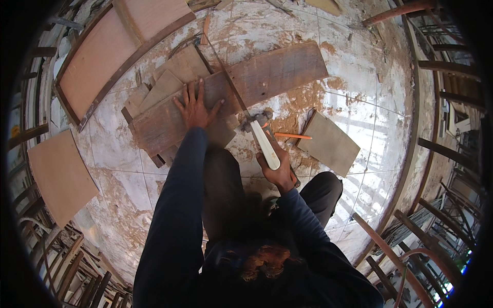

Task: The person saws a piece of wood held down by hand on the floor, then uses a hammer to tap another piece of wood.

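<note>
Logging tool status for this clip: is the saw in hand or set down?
In hand: the right hand grips its white handle, with the blade crossing the brown plank.

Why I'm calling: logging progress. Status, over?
Left hand spread on wooden plank. Right hand gripping handsaw, set across plank. Orange pencil right of handsaw.

I watch through left head-worn fisheye, facing steeply down. Nearest me: wearer's dark-trousered knees [327, 190], navy-sleeved forearms [177, 197] extending from lower edge. Long reddish-brown wooden plank [228, 100] close, upper middle. Dusty white tiled floor [380, 128] behind; straight edges bow rimward.
</note>
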### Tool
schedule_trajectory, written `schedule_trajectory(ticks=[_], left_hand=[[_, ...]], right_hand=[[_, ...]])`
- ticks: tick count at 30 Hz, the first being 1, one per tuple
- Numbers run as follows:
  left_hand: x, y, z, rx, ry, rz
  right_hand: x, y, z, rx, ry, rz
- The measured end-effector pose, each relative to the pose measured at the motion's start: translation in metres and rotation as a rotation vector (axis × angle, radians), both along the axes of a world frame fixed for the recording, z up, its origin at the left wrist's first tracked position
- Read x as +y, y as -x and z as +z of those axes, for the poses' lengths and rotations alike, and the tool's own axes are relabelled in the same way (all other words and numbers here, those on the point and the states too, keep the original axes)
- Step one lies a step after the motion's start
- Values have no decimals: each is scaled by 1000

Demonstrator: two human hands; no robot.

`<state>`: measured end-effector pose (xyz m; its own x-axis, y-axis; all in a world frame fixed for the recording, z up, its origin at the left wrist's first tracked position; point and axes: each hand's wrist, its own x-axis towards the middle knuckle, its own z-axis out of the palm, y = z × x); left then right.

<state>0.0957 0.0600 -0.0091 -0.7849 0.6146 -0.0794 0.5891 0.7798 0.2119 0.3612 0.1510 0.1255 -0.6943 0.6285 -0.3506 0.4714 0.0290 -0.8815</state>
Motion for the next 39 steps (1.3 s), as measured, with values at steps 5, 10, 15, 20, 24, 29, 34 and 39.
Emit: schedule_trajectory(ticks=[5,10,15,20,24,29,34,39], left_hand=[[-8,11,0,37,-5,12],[26,-1,16,-13,29,55],[17,1,0,52,-58,260],[21,10,3,67,-11,137],[26,19,14,46,-11,43],[32,23,17,-16,12,-119],[30,26,13,6,29,-108],[23,27,16,12,76,-113]], right_hand=[[-54,-121,84,-4,55,-50],[-17,-77,2,87,-53,-96],[-3,-33,13,90,-123,80],[4,-41,28,84,-152,92],[-11,-45,50,46,-52,25],[-24,-60,44,33,182,-128],[-54,-79,74,32,58,-94],[-72,-113,114,-3,48,-90]])
